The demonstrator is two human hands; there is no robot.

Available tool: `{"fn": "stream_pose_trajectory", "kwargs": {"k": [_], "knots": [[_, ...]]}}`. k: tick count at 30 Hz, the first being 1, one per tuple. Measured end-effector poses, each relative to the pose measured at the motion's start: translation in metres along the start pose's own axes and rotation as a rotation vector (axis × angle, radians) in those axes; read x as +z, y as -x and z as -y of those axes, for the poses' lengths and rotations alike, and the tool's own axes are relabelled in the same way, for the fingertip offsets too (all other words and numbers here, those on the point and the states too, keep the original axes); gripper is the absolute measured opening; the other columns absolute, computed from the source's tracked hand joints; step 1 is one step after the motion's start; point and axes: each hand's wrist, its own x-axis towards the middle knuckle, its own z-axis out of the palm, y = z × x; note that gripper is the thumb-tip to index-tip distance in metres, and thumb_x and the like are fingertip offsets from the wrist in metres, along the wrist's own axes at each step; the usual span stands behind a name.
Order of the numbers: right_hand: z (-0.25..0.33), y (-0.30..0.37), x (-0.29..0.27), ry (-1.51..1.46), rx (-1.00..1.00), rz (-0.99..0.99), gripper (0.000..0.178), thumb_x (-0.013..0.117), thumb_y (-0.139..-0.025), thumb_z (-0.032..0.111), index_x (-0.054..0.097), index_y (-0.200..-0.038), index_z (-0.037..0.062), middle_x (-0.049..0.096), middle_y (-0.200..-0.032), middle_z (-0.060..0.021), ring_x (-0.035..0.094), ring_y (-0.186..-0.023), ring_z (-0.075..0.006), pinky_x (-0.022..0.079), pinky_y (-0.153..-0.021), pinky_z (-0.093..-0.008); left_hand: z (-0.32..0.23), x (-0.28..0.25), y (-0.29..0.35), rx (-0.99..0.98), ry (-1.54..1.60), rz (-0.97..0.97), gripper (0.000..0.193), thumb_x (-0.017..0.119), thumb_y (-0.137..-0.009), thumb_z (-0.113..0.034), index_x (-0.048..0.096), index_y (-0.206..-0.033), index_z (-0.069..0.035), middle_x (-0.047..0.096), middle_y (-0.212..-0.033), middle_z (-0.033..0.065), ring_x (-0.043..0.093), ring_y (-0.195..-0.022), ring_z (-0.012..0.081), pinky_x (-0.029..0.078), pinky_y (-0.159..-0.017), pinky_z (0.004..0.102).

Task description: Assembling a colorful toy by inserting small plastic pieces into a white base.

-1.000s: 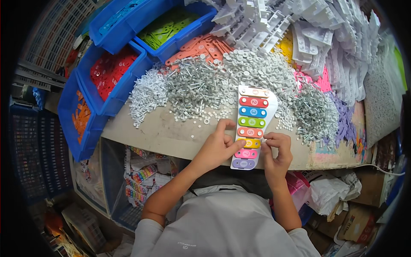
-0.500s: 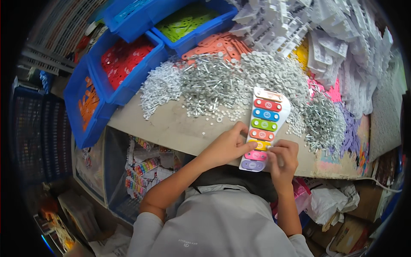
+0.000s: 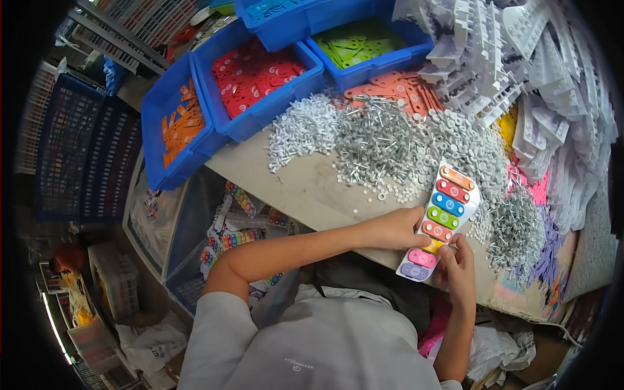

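Xylophone (image 3: 441, 218) farther right in view, between fingers (image 3: 416, 241)

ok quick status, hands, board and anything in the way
Left hand holds white board by yellow bar's left end. Right hand at bar's right end. Nothing seen blocking hands; pale caps heaped near board's far end.

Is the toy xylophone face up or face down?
Face up: the toy xylophone shows its row of coloured bars to the camera.
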Motion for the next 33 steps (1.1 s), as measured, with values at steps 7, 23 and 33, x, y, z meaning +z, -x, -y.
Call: {"fn": "stream_pose_trajectory", "kwargs": {"k": [7, 23, 33], "knots": [[-0.002, -0.004, 0.003, 0.065, -0.053, -0.002, 0.015, 0.06, -0.102, 0.02, 0.055, -0.109, 0.0082, 0.059, -0.071, 0.0032, 0.048, -0.049, -0.002, 0.037, -0.042, -0.019, 0.008, 0.005, 0.001, 0.021, -0.089, -0.113, 0.05, 0.071, -0.087, -0.027, 0.056, -0.121, 0.008, 0.071, -0.107, 0.023, 0.071, -0.1, 0.0326, 0.055, -0.087, 0.0397], [-0.06, 0.049, -0.185, 1.009, -0.461, -1.066, 0.024, 0.06, -0.102, 0.015, 0.06, -0.12, 0.0001, 0.065, -0.105, -0.0104, 0.061, -0.093, -0.0219, 0.05, -0.08, -0.0339, 0.014, -0.082, 0.115, 0.208, -0.952, -1.299, 0.005, 0.067, -0.092, -0.011, 0.069, -0.093, -0.006, 0.067, -0.09, 0.0113, 0.066, -0.084, 0.0327, 0.053, -0.073, 0.044], [-0.079, 0.039, -0.194, 1.129, -0.443, -1.036, 0.023, 0.06, -0.1, 0.011, 0.06, -0.118, -0.0045, 0.064, -0.111, -0.0168, 0.061, -0.104, -0.0306, 0.048, -0.092, -0.0389, 0.038, -0.11, 0.136, 0.088, -1.175, -1.323, 0.007, 0.072, -0.087, -0.009, 0.067, -0.09, -0.006, 0.062, -0.092, 0.0089, 0.061, -0.093, 0.0317, 0.048, -0.081, 0.0435]]}}
